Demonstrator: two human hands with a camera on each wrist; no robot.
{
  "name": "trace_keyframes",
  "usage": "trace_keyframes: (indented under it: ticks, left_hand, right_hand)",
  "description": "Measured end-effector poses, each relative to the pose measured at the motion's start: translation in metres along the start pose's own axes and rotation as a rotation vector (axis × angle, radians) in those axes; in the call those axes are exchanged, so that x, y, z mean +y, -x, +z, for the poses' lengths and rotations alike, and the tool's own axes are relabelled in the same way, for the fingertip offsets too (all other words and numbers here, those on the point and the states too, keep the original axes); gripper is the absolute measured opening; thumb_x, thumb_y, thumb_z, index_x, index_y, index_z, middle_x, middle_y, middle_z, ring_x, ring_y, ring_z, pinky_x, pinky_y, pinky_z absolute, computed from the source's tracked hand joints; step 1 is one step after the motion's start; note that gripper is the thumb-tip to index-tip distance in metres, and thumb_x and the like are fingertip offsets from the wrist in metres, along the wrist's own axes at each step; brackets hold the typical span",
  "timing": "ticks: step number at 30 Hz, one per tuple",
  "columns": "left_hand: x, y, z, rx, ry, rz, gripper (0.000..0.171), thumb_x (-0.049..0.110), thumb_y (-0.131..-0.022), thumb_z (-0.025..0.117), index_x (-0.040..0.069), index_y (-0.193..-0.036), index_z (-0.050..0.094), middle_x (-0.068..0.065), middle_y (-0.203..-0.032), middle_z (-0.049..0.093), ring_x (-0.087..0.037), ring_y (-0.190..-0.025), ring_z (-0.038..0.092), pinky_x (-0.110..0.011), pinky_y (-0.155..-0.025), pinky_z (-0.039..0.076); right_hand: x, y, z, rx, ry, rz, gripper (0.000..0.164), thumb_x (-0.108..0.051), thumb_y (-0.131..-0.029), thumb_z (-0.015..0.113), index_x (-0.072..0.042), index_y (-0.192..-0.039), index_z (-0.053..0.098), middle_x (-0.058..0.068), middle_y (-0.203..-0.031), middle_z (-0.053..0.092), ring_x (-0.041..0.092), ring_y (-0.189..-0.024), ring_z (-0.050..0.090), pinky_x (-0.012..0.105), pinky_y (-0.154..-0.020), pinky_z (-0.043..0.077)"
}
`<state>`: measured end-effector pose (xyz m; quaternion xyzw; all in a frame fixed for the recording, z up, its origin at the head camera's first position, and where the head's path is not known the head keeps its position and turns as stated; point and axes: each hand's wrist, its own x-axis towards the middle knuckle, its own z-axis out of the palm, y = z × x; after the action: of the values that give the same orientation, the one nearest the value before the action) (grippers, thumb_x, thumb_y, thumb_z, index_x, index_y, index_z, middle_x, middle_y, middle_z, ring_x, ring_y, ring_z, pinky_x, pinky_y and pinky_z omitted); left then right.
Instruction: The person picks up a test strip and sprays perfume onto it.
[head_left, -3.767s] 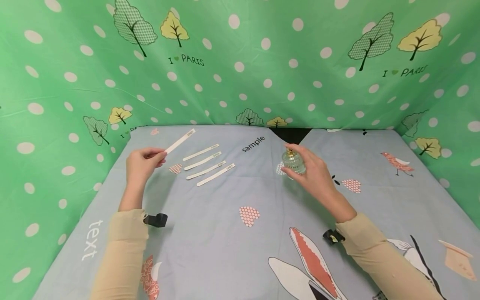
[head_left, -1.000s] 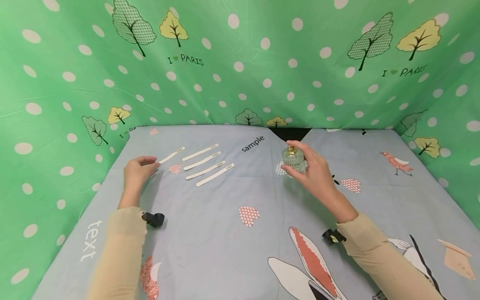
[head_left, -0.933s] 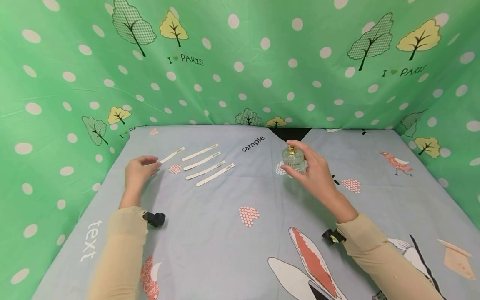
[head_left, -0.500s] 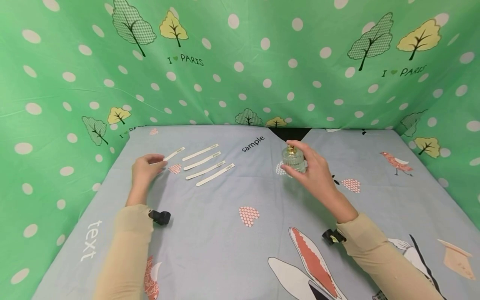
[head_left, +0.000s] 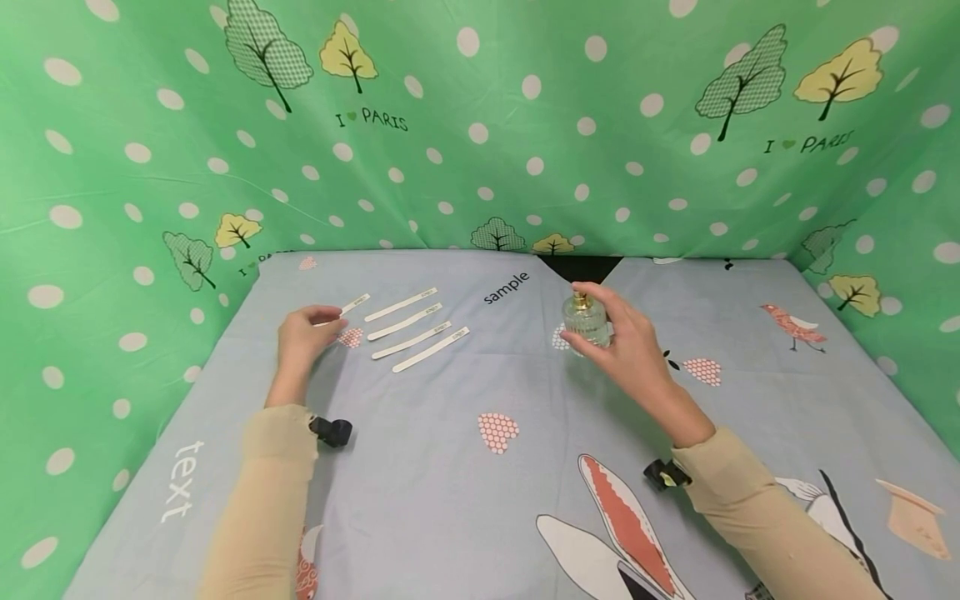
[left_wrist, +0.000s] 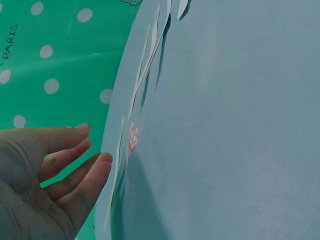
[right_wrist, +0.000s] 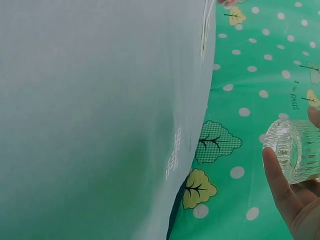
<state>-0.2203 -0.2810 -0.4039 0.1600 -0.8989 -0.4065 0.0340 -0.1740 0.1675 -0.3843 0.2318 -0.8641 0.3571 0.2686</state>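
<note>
My right hand [head_left: 637, 354] grips a clear glass perfume bottle [head_left: 587, 323] with a gold neck, raised above the bedsheet. Ridged glass and the round base of the bottle [right_wrist: 295, 150] show in the right wrist view. On the left, my left hand [head_left: 306, 340] hovers over a white paper test strip [head_left: 357, 302] that lies flat, partly covered by the fingers in the head view. From the left wrist view, the fingers [left_wrist: 92, 182] are loosely bent with nothing between them, and the strip [left_wrist: 118, 165] lies beside them.
Several more white strips [head_left: 431, 349] with small printed ends lie side by side in a slanted row, right of the left hand. A grey-blue printed sheet [head_left: 420, 483] covers the surface. Green dotted curtain [head_left: 450, 167] encloses the back and sides.
Earlier the left hand held a strip up in the air; the strip is now down on the sheet and let go. The left hand has since slid right over it. The right hand stays nearly still.
</note>
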Motion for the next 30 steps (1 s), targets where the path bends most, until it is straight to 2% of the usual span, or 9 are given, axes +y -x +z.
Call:
trace_keyframes:
  ticks: [5,12,19,23,30]
  left_hand:
    - [0.001,0.0,0.004,0.004,-0.02,0.023,0.035,0.015,-0.094,0.066,0.0,-0.125,0.066,-0.02,-0.126,0.068,-0.031,-0.107,0.068,-0.014,-0.073,0.057]
    - [0.004,-0.001,0.01,-0.006,-0.028,0.004,0.036,0.018,-0.094,0.064,0.002,-0.126,0.065,-0.02,-0.127,0.067,-0.031,-0.105,0.068,-0.028,-0.082,0.058]
    - [0.007,-0.003,0.015,-0.036,-0.004,-0.016,0.036,0.019,-0.095,0.064,0.002,-0.128,0.065,-0.019,-0.127,0.067,-0.024,-0.097,0.067,-0.02,-0.076,0.055]
    - [0.007,-0.005,0.017,-0.052,0.003,-0.015,0.036,0.017,-0.095,0.064,0.002,-0.128,0.064,-0.02,-0.129,0.066,-0.027,-0.103,0.068,-0.027,-0.083,0.059]
    - [0.005,-0.009,0.021,-0.053,-0.024,0.025,0.035,0.016,-0.095,0.066,0.001,-0.126,0.065,-0.021,-0.127,0.066,-0.033,-0.11,0.066,-0.039,-0.093,0.056]
  right_hand:
    - [0.0,0.0,0.0,-0.002,0.0,-0.001,0.069,-0.015,-0.078,0.086,-0.017,-0.138,0.053,0.011,-0.121,0.067,0.023,-0.089,0.065,0.038,-0.066,0.056]
    - [-0.001,0.0,0.0,-0.01,-0.002,0.012,0.068,-0.015,-0.078,0.086,-0.018,-0.138,0.053,0.009,-0.122,0.067,0.022,-0.09,0.065,0.038,-0.068,0.056]
    - [-0.003,-0.001,0.0,-0.025,-0.005,0.013,0.068,-0.015,-0.079,0.086,-0.017,-0.139,0.053,0.009,-0.126,0.066,0.024,-0.095,0.066,0.04,-0.071,0.057]
    - [-0.003,-0.002,0.0,-0.032,0.001,0.013,0.068,-0.016,-0.079,0.085,-0.017,-0.138,0.053,0.011,-0.125,0.066,0.025,-0.095,0.066,0.04,-0.071,0.057]
    - [-0.002,-0.001,0.0,-0.03,0.003,0.008,0.068,-0.016,-0.079,0.085,-0.017,-0.139,0.053,0.01,-0.127,0.066,0.025,-0.094,0.066,0.04,-0.07,0.057]
